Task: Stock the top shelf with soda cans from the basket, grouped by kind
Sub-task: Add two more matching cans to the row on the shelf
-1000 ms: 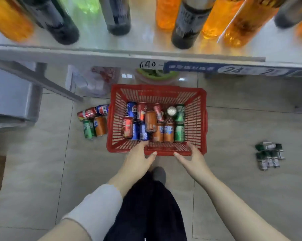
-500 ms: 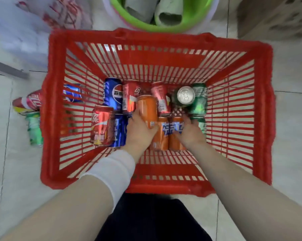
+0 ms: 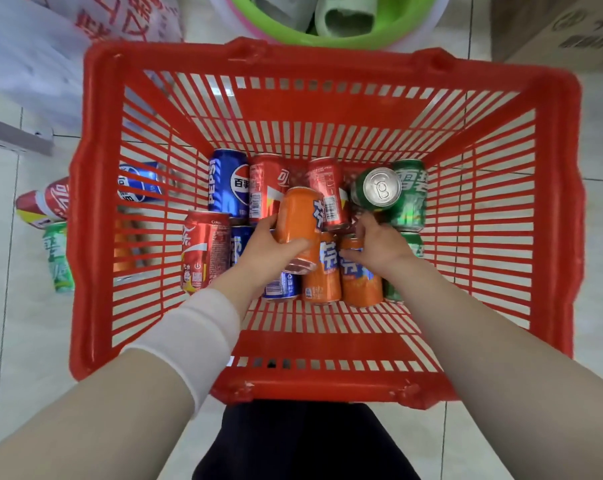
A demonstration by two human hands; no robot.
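A red slatted basket stands on the floor below me, holding several soda cans. My left hand is shut on an orange can, which is raised a little above the others. My right hand rests on a second orange can lying flat, fingers curled over its top end. A third orange can lies between them. Blue Pepsi cans, red cola cans and green Sprite cans fill the rest. The shelf is out of view.
Outside the basket's left wall lie a red can, a green can and a blue can on the tiled floor. A green basin sits behind the basket, a cardboard box at the top right, a plastic bag top left.
The view dropped from the shelf to close over the basket. Both hands went from its near rim down among the cans, and my left hand lifted an orange can.
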